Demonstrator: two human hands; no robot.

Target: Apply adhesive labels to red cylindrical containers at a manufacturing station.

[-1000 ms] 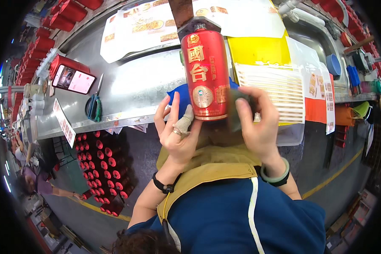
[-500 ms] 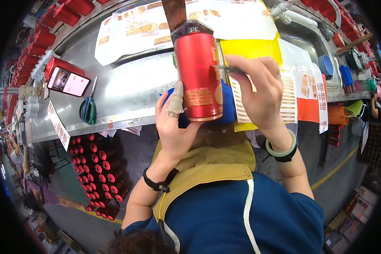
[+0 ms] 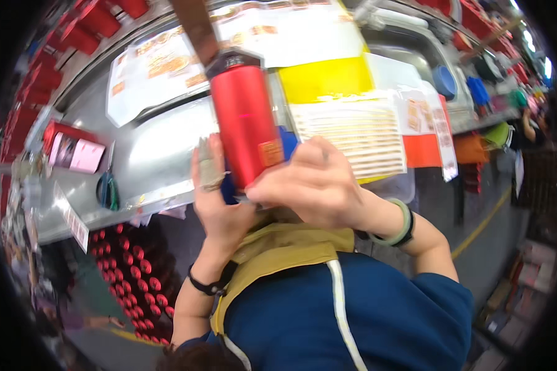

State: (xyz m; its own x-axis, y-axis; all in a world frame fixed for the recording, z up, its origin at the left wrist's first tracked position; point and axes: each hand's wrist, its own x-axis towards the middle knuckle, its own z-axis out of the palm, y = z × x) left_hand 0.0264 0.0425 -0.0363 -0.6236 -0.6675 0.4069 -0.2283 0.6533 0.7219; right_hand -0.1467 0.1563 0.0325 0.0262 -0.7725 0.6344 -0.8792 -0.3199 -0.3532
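A shiny red metal cylinder [image 3: 244, 114] with a gold decal near its lower end sits tilted on a dark holder at its far end. My left hand [image 3: 220, 201] is beside its lower left, fingers stretched out and apart; one finger wears a pale fabric sleeve. My right hand [image 3: 319, 182] crosses over the cylinder's near end with fingers curled and fingertips at its edge. Motion smears this hand, and what it holds is hidden. Blue material [image 3: 287, 142] shows behind the cylinder.
A striped decal sheet [image 3: 353, 139] and yellow sheet [image 3: 325, 80] lie right of the cylinder. Printed sheets [image 3: 161, 65] cover the back of the metal bench. A phone [image 3: 74, 151] and scissors [image 3: 107, 188] are at left. Red cylinders [image 3: 130, 278] stand in rows below.
My right hand has moved down and left from the cylinder's right side to its near end. The thin pointed tool it held no longer shows. The whole view has shifted and blurred.
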